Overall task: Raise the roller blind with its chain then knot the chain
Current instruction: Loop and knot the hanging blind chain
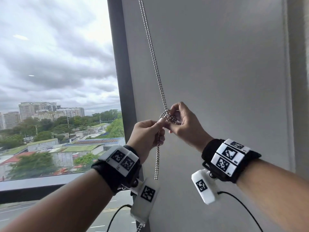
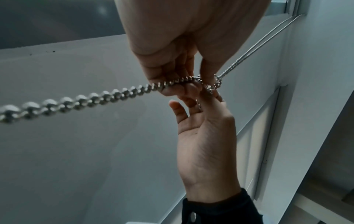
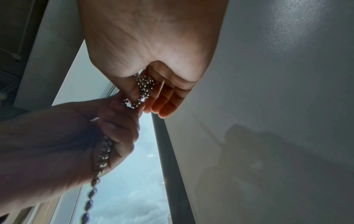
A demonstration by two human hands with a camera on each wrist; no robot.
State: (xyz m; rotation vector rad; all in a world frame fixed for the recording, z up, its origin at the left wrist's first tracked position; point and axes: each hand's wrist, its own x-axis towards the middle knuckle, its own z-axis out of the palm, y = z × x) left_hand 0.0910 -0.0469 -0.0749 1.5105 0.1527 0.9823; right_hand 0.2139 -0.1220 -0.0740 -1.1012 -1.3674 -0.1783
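Note:
A doubled silver bead chain (image 1: 153,61) hangs down in front of the grey wall, beside the window frame. Part of it is bunched into a loose knot (image 1: 168,115) at hand height. My right hand (image 1: 179,120) pinches this bunch with thumb and curled fingers; the right wrist view shows the bunch (image 3: 145,84) inside them. Just below, my left hand (image 1: 157,129) grips the lower stretch of chain in a fist, and the chain's lower stretch (image 1: 156,164) hangs below it. In the left wrist view the chain (image 2: 95,97) runs out of my left fingers. The blind itself is out of view.
A dark vertical window frame (image 1: 123,81) stands just left of the chain, with glass and a city view beyond it. A dark sill (image 1: 33,186) runs below the glass. The plain grey wall (image 1: 217,64) fills the right side.

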